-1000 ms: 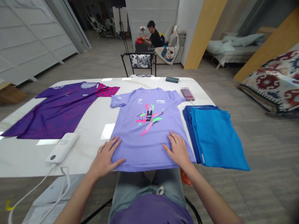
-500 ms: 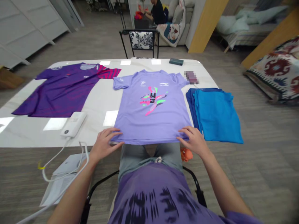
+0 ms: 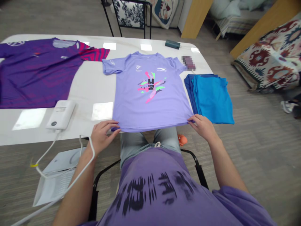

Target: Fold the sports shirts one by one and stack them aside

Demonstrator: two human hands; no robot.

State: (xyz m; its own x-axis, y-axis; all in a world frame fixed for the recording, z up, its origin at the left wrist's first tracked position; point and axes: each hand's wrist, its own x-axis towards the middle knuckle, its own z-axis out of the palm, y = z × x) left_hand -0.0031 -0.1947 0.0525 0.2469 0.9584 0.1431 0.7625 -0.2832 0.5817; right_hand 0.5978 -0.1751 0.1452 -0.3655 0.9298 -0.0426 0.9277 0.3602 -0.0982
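A lavender T-shirt (image 3: 131, 103) lies spread flat, printed side up, on the white table, its hem along the edge near me. My left hand (image 3: 102, 134) pinches the hem's left corner between thumb and fingers. At the right corner of the hem, my right hand (image 3: 204, 128) grips the fabric in the same way. Close to the right side of the shirt sits a stack of folded blue garments (image 3: 213, 100). A dark purple T-shirt (image 3: 39, 75) with a red-striped sleeve is spread out on the left.
A white corded device (image 3: 61, 114) rests near the table's front edge, its cable (image 3: 80, 179) looping past my left forearm. A dark case (image 3: 172, 44) and a pixelated item (image 3: 188, 63) lie at the back right. Beyond the table stands a chair (image 3: 130, 15).
My right hand has moved outward to the hem's right corner and closed on it. My left hand has closed on the left corner. The camera view has tilted and shifted.
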